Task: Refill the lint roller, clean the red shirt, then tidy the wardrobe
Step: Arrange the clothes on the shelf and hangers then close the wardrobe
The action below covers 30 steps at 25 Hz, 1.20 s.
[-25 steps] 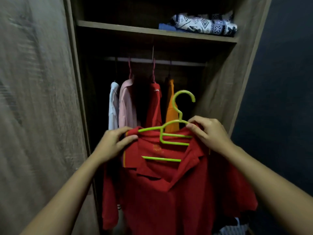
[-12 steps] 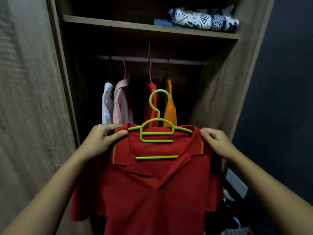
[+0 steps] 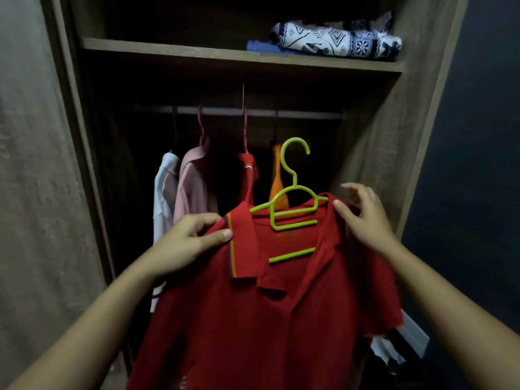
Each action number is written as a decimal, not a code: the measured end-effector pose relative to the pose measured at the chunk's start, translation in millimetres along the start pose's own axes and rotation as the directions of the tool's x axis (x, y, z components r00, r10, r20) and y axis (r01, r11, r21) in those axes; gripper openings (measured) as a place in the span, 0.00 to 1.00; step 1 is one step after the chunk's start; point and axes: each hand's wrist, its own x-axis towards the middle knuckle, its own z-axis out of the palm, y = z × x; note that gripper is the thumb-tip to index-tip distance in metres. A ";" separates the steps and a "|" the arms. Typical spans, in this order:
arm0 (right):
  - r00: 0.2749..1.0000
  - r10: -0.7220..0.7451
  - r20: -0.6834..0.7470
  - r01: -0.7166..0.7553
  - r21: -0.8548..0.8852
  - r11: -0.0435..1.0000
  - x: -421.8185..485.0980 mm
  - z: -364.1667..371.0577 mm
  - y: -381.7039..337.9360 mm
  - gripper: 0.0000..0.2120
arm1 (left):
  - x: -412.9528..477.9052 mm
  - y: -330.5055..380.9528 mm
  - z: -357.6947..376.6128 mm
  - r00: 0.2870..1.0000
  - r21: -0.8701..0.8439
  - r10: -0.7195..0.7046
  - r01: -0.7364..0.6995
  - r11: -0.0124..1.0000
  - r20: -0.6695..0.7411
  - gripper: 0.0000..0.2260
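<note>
Change: the hanger (image 3: 292,204) now tilts, its hook swung right since half a second ago.
Left hand (image 3: 188,243): fingers clamped on the red shirt (image 3: 253,319) collar.
Right hand (image 3: 363,218): fingers apart, touching its shoulder.
Shirt: before the wardrobe rail (image 3: 295,113), unhung.
Meaning: likely hanging next.

Shirt (image 3: 253,319) on hanger (image 3: 292,209) before the rail (image 3: 253,111) — folded cloth (image 3: 334,40) on the shelf (image 3: 168,50) above.

My red shirt (image 3: 253,327) runs off the bottom edge, hem unseen. It covers the green hanger (image 3: 292,218) arms. My right hand (image 3: 363,218) is blurred; perhaps its fingers are lifted off the shoulder.
</note>
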 end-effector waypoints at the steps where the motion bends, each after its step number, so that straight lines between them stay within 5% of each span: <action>1: 0.999 0.022 -0.023 -0.022 0.007 1.000 5.9 0.4 -7.8 0.11 | 8.8 3.2 20.8 0.996 0.091 0.034 -0.026 0.996 -0.086 0.15; 3: 0.976 0.164 0.143 -0.181 0.113 0.977 11.9 6.5 -31.7 0.05 | 27.8 6.7 63.3 0.970 0.319 0.098 -0.022 0.947 -0.224 0.13; 6: 0.818 0.324 0.476 -0.505 0.321 0.801 26.7 21.1 -35.2 0.13 | 59.6 15.0 116.8 0.943 0.432 0.075 0.077 0.899 -0.324 0.09; 13: 0.847 0.377 0.376 -0.526 0.696 0.489 83.1 30.4 6.5 0.06 | 117.3 43.7 135.6 0.937 0.442 0.022 0.144 0.885 -0.349 0.18; 15: 0.838 0.411 0.359 -0.536 0.682 0.498 106.0 31.9 6.7 0.13 | 155.5 36.7 113.8 0.833 0.435 0.157 0.108 0.894 -0.530 0.17; 16: 0.843 0.411 0.346 -0.531 0.651 0.541 117.6 32.4 4.3 0.24 | 177.3 31.1 102.7 0.803 0.449 0.180 0.120 0.886 -0.569 0.18; 18: 0.874 0.379 0.305 -0.487 0.557 0.673 143.1 37.4 0.8 0.44 | 216.5 21.1 87.7 0.837 0.447 0.087 0.198 0.872 -0.541 0.26; 19: 0.890 0.364 0.275 -0.456 0.498 0.737 154.9 40.3 -2.5 0.47 | 232.1 15.9 86.5 0.861 0.408 0.004 0.237 0.882 -0.509 0.27; 21: 0.904 0.349 0.246 -0.423 0.405 0.811 174.8 43.1 -9.3 0.39 | 248.8 10.1 88.1 0.877 0.323 -0.109 0.285 0.902 -0.468 0.24; 25: 0.933 0.289 0.214 -0.349 0.340 0.873 205.9 53.4 -16.3 0.12 | 252.0 -7.2 89.2 0.881 0.300 -0.067 0.230 0.926 -0.469 0.25; 30: 0.931 0.295 0.215 -0.344 0.253 0.904 226.1 82.8 6.8 0.25 | 250.4 -8.2 85.7 0.895 0.319 -0.064 0.224 0.921 -0.442 0.25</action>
